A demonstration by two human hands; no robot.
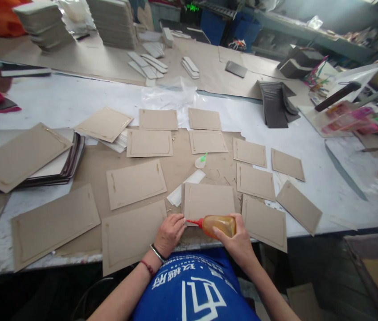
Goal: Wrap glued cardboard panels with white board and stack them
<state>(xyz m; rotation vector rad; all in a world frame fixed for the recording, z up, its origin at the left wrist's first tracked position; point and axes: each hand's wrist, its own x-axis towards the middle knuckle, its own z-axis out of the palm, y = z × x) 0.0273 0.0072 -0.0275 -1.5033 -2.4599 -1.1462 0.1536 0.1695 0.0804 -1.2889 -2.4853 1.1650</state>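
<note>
My right hand [237, 238] is wrapped round a squeeze bottle of amber glue [220, 225], tipped on its side. Its red nozzle points left, with the tip at the near left corner of a grey-brown cardboard piece [209, 200]. That piece lies on top of a small stack just in front of me, with a glue line down its left edge. My left hand [170, 232] has its fingers closed together at the same corner, gripping the edge. White strips [186, 187] lie beside the stack. A small round bottle with a green tip [200, 161] stands behind it.
Several glue-lined cardboard pieces [137, 183] are spread over the table to both sides. Dark-edged boards [71, 160] are piled at the left. Dark folded pieces [274, 104] lie at the back right. Tall stacks [113, 22] stand on the far table [205, 58].
</note>
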